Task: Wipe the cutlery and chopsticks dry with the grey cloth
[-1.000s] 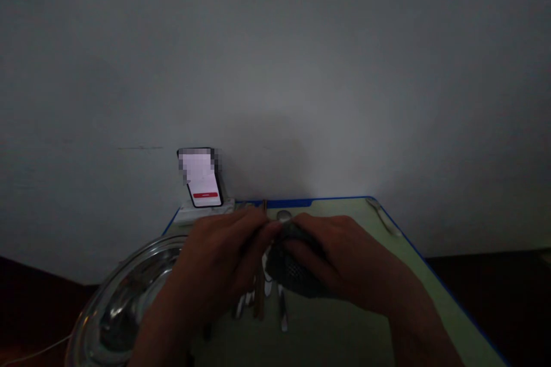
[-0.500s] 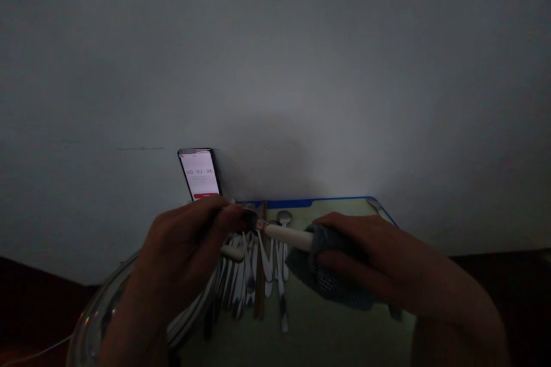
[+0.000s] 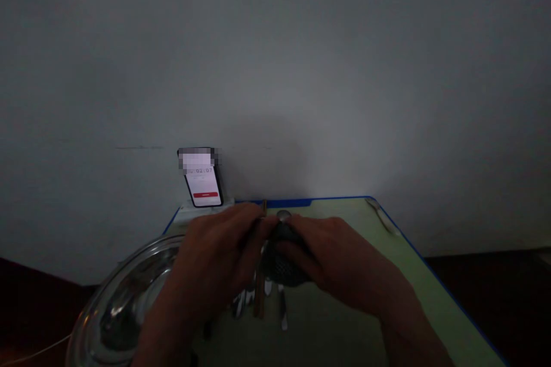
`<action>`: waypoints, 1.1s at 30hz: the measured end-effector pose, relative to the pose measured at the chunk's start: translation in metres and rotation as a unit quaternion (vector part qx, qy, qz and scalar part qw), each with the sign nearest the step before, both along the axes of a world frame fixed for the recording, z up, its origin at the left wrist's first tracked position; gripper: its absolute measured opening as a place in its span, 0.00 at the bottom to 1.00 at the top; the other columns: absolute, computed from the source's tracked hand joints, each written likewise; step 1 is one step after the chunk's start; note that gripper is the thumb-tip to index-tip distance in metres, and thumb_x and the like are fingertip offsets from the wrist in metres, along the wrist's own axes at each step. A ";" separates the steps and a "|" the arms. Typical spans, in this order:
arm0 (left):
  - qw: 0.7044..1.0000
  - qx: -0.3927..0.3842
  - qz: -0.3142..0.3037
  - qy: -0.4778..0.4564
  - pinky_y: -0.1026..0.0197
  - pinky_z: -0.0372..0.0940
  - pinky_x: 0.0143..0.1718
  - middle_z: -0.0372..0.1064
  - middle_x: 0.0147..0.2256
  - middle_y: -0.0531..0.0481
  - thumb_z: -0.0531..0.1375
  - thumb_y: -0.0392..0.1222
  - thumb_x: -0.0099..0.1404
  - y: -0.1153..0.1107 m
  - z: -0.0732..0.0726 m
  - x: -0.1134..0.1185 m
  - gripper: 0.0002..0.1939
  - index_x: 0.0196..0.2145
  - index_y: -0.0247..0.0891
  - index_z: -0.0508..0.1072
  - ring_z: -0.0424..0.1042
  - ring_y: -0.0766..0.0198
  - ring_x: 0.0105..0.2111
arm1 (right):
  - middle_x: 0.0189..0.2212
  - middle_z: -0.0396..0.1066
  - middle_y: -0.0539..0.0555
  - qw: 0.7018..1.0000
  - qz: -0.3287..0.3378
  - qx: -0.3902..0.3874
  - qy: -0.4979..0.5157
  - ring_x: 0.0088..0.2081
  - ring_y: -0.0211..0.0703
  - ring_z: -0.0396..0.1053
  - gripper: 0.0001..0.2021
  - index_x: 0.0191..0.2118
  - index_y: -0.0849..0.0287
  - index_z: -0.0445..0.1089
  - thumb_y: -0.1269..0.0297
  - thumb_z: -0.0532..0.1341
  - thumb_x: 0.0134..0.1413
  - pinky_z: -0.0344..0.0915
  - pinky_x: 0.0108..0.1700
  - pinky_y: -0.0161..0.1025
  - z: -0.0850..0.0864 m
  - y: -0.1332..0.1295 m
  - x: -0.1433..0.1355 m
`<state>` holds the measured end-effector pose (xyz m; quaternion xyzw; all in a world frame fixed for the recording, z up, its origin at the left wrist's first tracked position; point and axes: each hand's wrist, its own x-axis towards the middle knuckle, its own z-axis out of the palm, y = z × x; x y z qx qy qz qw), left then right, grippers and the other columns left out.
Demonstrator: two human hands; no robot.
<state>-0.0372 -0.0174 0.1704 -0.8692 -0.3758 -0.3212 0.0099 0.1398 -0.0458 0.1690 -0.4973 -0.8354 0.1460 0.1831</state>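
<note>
My left hand (image 3: 226,252) is closed in front of me, fingers curled toward my right hand. The white-handled utensil it gripped a moment ago is now hidden between the hands. My right hand (image 3: 333,246) is closed on a dark grey-green cloth (image 3: 286,261), bunched against my left fingertips. Beneath the hands lies a pile of metal cutlery, mostly covered; a pair of wooden chopsticks (image 3: 259,292), a metal handle (image 3: 282,309) and a round spoon bowl (image 3: 283,215) show.
A shiny metal basin (image 3: 103,304) stands at the left. Behind it a phone (image 3: 202,183) with a running timer leans on the wall. A fork with a pale handle (image 3: 382,218) lies at the right far corner of the pale green, blue-edged table (image 3: 413,275).
My right hand and the cloth have moved left up to my left hand, covering the white handle. My left hand has shifted right, so more of the basin shows.
</note>
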 end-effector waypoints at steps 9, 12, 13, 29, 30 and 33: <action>0.988 -0.106 0.043 -0.105 0.67 0.58 0.21 0.69 0.19 0.55 0.52 0.43 0.63 0.014 0.007 -0.021 0.14 0.23 0.41 0.72 0.67 0.68 0.20 | 0.34 0.72 0.53 0.996 0.038 -0.074 0.039 0.34 0.42 0.68 0.13 0.39 0.58 0.66 0.55 0.52 0.58 0.60 0.34 0.37 0.007 0.001 0.030; 0.965 -0.125 0.089 -0.211 0.68 0.53 0.17 0.61 0.15 0.57 0.55 0.46 0.62 0.014 0.004 -0.017 0.13 0.22 0.41 0.71 0.60 0.70 0.16 | 0.34 0.72 0.53 0.996 0.027 -0.051 0.062 0.34 0.41 0.68 0.13 0.40 0.58 0.65 0.55 0.51 0.59 0.59 0.33 0.37 0.009 0.001 0.032; 0.951 -0.132 0.103 -0.261 0.69 0.53 0.16 0.60 0.15 0.58 0.55 0.47 0.62 0.013 0.002 -0.013 0.13 0.23 0.41 0.71 0.58 0.70 0.16 | 0.33 0.71 0.52 0.996 0.021 -0.034 0.078 0.33 0.41 0.67 0.13 0.41 0.58 0.65 0.55 0.51 0.59 0.59 0.33 0.37 0.008 0.001 0.030; 0.842 -0.212 0.057 -0.493 0.68 0.60 0.29 0.67 0.29 0.55 0.54 0.49 0.64 0.005 -0.008 0.013 0.10 0.34 0.42 0.71 0.66 0.66 0.30 | 0.22 0.68 0.46 0.872 -0.119 0.054 0.472 0.26 0.35 0.63 0.15 0.27 0.57 0.68 0.54 0.53 0.57 0.57 0.29 0.33 -0.007 0.023 0.015; 0.851 -0.196 0.077 -0.480 0.67 0.61 0.30 0.68 0.30 0.54 0.53 0.50 0.64 0.004 -0.005 0.009 0.11 0.33 0.41 0.71 0.66 0.65 0.31 | 0.25 0.70 0.47 0.818 -0.135 0.021 0.559 0.29 0.36 0.66 0.15 0.29 0.57 0.70 0.52 0.54 0.56 0.60 0.31 0.33 -0.008 0.028 0.017; 0.901 -0.220 0.052 -0.371 0.65 0.62 0.32 0.69 0.31 0.53 0.51 0.52 0.65 -0.004 0.000 -0.003 0.14 0.33 0.42 0.70 0.67 0.63 0.32 | 0.36 0.74 0.49 0.627 -0.119 -0.103 0.763 0.40 0.41 0.69 0.14 0.35 0.55 0.72 0.52 0.56 0.52 0.64 0.42 0.36 -0.010 0.039 0.019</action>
